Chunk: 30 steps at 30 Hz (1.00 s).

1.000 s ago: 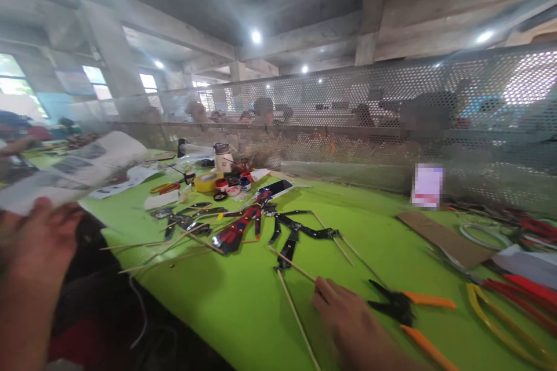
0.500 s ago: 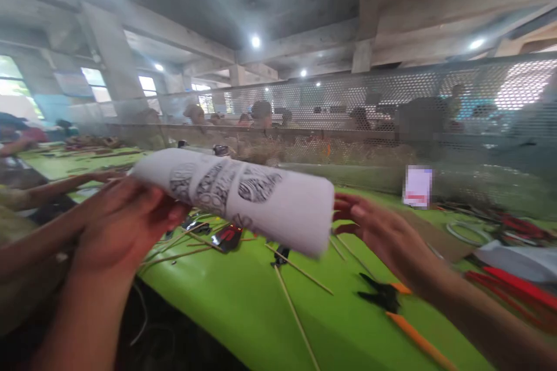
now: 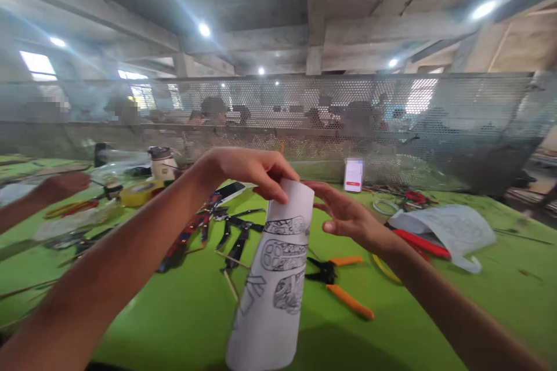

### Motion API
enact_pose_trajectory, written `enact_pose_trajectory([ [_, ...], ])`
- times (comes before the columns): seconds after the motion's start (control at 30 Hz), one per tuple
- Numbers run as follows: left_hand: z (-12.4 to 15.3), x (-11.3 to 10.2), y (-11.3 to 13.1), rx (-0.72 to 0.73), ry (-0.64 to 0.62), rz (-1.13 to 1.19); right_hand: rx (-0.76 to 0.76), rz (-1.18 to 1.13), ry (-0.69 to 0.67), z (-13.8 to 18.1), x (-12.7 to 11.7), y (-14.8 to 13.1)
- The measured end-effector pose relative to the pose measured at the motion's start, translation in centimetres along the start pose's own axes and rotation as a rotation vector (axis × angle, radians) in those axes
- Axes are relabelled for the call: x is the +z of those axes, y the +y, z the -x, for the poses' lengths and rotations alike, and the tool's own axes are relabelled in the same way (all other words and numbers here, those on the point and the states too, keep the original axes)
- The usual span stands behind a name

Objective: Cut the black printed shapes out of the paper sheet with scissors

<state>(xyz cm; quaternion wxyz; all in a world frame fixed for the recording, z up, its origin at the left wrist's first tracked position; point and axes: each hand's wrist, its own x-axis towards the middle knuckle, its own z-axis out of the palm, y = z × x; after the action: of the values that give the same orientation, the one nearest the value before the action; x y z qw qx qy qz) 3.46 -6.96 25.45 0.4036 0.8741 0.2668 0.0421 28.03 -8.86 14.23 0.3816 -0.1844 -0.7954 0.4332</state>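
Observation:
A rolled white paper (image 3: 276, 278) printed with black ornamental drawings stands nearly upright over the green table (image 3: 183, 313). My left hand (image 3: 248, 169) pinches its top edge with fingers closed. Just right of the roll's top, my right hand (image 3: 343, 215) has its fingers spread and holds nothing. Behind the roll lie flat black and red puppet pieces (image 3: 204, 232) on thin wooden sticks (image 3: 230, 284).
Orange-handled pliers (image 3: 339, 284) lie right of the roll, red-handled tools (image 3: 420, 243) and a crumpled white sheet (image 3: 448, 229) farther right. A yellow tape roll (image 3: 137, 192), a jar (image 3: 162, 163) and small paint pots sit at the left. Another person's hand (image 3: 61, 185) reaches in. A mesh partition (image 3: 391, 127) stands behind.
The roll has turned from lying across my view to standing upright. My left hand has shifted to pinch its top, and my right hand has closed in beside it. My view has swung right.

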Motion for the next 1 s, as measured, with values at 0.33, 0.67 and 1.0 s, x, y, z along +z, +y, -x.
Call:
enact_pose_trajectory([
  [0.33, -3.4, -0.5, 0.1, 0.081, 0.221, -0.373, 0.261, 0.443, 0.261, 3.0, -3.4, -3.8],
  [0.67, -1.0, -0.6, -5.0, 0.309, 0.497, 0.017, 0.146, 0.473, 0.627, 3.7, -6.9, -3.3],
  [1.0, -6.8, 8.4, -14.4, 0.183, 0.379, 0.594, -0.017, 0.387, 0.878, 2.6, -7.0, -2.4],
])
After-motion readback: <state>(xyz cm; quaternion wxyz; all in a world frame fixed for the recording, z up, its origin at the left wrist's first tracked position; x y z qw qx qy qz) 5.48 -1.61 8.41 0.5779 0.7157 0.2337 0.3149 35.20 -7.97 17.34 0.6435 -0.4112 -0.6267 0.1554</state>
